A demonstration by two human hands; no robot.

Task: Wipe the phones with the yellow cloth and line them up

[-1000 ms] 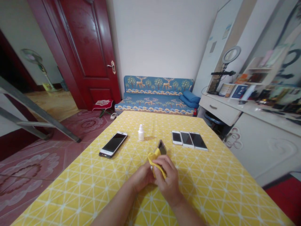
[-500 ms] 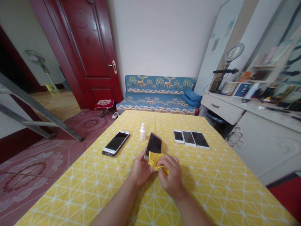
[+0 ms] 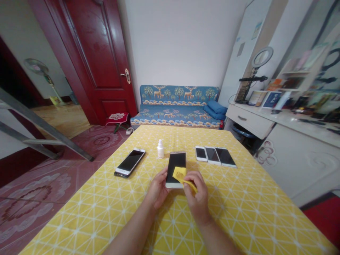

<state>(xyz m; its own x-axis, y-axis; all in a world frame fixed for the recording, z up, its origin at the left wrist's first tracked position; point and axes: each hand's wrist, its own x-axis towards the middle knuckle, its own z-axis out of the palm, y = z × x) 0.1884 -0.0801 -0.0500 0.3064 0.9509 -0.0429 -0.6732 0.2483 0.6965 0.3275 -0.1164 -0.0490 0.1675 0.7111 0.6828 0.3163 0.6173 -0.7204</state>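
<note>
My left hand (image 3: pixel 158 189) grips a smartphone (image 3: pixel 173 163) by its left edge, above the table, with the dark screen facing me. A yellow cloth (image 3: pixel 180 174) is pinched in my right hand (image 3: pixel 196 193) and lies over the lower right part of the screen. Just beyond the phone stands a small white spray bottle (image 3: pixel 160 149). Off to the left, a white phone (image 3: pixel 131 161) rests on top of a darker one (image 3: pixel 120 174). Three white phones lie side by side on the right: a small one (image 3: pixel 201 153), a middle one (image 3: pixel 212 155) and a larger one (image 3: pixel 225 157).
A yellow patterned cloth covers the table (image 3: pixel 106 212). Behind it is a blue sofa (image 3: pixel 170 112) with deer on it. To the right stands a white dresser (image 3: pixel 297 156) carrying a ring light (image 3: pixel 262 57); a metal ladder (image 3: pixel 53 129) is at the left.
The phone has turned from a tilted, angled pose to face me more squarely. The cloth has shifted from its lower edge onto the screen, and my right hand moved slightly right.
</note>
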